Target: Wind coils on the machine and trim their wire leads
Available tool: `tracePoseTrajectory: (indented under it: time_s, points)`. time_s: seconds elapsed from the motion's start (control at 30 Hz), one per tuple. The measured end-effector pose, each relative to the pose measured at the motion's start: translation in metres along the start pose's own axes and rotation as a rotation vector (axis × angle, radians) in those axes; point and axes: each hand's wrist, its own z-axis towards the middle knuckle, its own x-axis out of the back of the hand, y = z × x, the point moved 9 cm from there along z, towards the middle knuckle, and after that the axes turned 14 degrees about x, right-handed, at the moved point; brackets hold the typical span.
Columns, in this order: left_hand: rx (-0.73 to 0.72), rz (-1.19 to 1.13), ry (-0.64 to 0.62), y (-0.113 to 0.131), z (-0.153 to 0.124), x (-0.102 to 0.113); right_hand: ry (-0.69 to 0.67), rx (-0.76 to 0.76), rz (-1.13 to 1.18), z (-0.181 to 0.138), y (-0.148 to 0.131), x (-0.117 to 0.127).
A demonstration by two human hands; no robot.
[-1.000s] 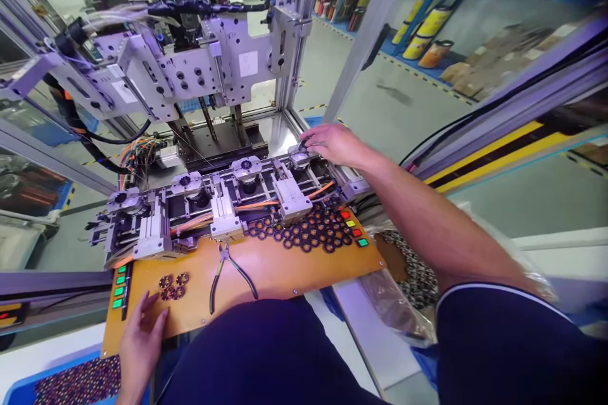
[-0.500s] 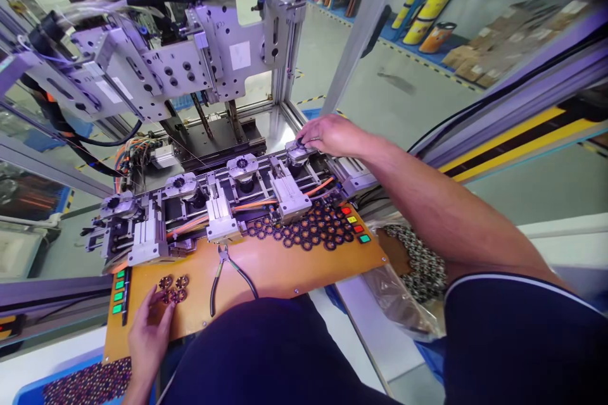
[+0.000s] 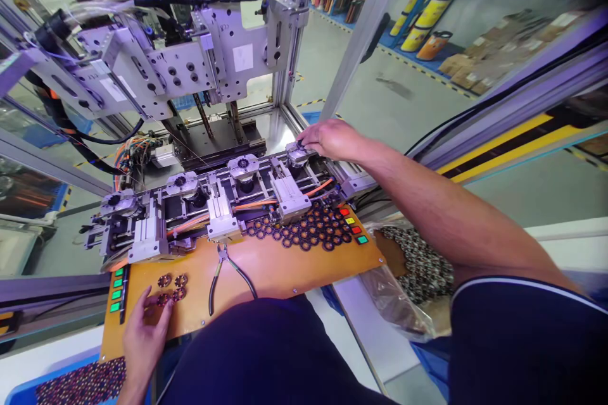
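Copper-wound rings (image 3: 171, 288), four in a cluster, lie on the orange table (image 3: 285, 269) just left of the pliers (image 3: 228, 273). The left hand (image 3: 142, 336) is open with fingers spread, its fingertips touching the nearest ring. Far right of the pliers and behind them, the right hand (image 3: 332, 139) curls its fingers onto the end fixture (image 3: 295, 156); I cannot tell whether it grips anything. Dark rings (image 3: 308, 229) are heaped right of the pliers.

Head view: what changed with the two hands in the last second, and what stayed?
The left hand crept slightly forward; its fingertips now reach the four small rings on the orange panel. The right hand stayed on the rightmost fixture; the pliers and the ring pile did not move.
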Motion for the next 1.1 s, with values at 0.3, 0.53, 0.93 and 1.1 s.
tracePoseTrajectory:
  time_s: [0.3, 0.53, 0.93, 1.1]
  points:
    - [0.048, -0.1, -0.022, -0.004, -0.002, 0.005, 0.027, 0.006, 0.011, -0.004, -0.003, -0.002]
    - [0.178, -0.225, -0.041, -0.013, -0.005, 0.014, 0.097, -0.017, -0.003, -0.024, -0.01, -0.016]
    - [0.364, -0.666, -0.056, -0.006, -0.007, 0.042, 0.15, -0.087, -0.031, -0.027, -0.022, -0.017]
    - [0.382, -0.885, -0.144, -0.002, -0.006, 0.039, 0.147, -0.122, -0.005, -0.018, -0.025, -0.016]
